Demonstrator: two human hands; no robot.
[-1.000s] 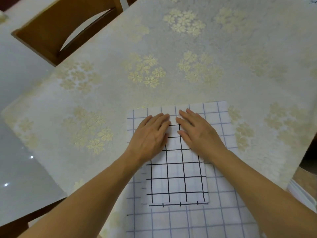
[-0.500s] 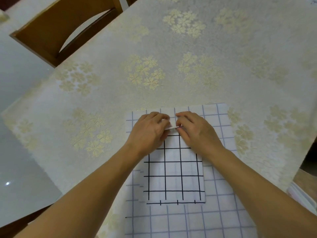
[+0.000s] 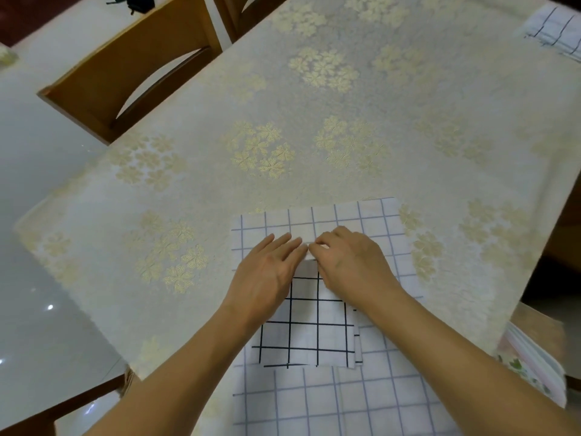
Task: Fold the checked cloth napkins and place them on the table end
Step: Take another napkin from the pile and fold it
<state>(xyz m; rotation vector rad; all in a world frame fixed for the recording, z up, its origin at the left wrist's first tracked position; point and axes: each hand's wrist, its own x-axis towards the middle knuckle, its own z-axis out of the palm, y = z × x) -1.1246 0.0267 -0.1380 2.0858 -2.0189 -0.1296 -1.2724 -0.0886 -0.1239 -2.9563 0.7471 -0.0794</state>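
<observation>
Folded white cloth napkin with bold black checks [image 3: 309, 322] lying flat, long axis running from the near table edge away, stacked on a larger white cloth with thin blue checks [image 3: 374, 234] that spreads out wider on all sides of it. Both hands at the black-checked napkin's far edge, side by side and almost touching. Left hand [image 3: 267, 272] flat, fingers straight, pressing the left half of that edge, holding nothing. Right hand [image 3: 349, 262] curled, fingertips [image 3: 316, 247] apparently pinching the far edge; how many layers are caught cannot be told. Napkin body stretching back from the pinch toward the wrists, so any lift or fold looks likely to come nearward along that axis, led by the right hand with the left steadying. Beneath both cloths, a cream table covering with pale gold flower clusters [image 3: 314, 136]. Far to the right of the black-checked napkin, at the upper corner, another white cloth with dark checks [image 3: 556, 29], partly cut off. Far left of it, wooden chair backs [image 3: 125, 70] over a glossy pale floor [image 3: 37, 247].
</observation>
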